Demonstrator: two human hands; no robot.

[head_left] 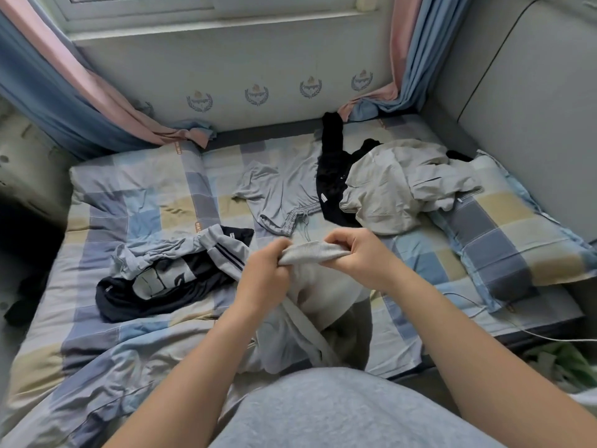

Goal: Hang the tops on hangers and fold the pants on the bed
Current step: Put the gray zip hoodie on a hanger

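Observation:
My left hand (265, 273) and my right hand (358, 257) both grip the ribbed waistband of a pair of light grey pants (318, 292), held up over the bed's front middle; the legs hang down toward me. Grey drawstring shorts (281, 192) lie flat beyond my hands. A black garment (332, 176) and a beige garment (400, 185) are piled at the back right. On the left lies a navy and grey top (168, 279), crumpled. No hanger is in view.
A checked quilt (129, 221) covers the bed. A checked pillow (504, 240) lies at the right edge, with a white cable (517, 328) trailing off it. Curtains (64, 92) hang at both back corners under the window. A padded wall (533, 108) stands right.

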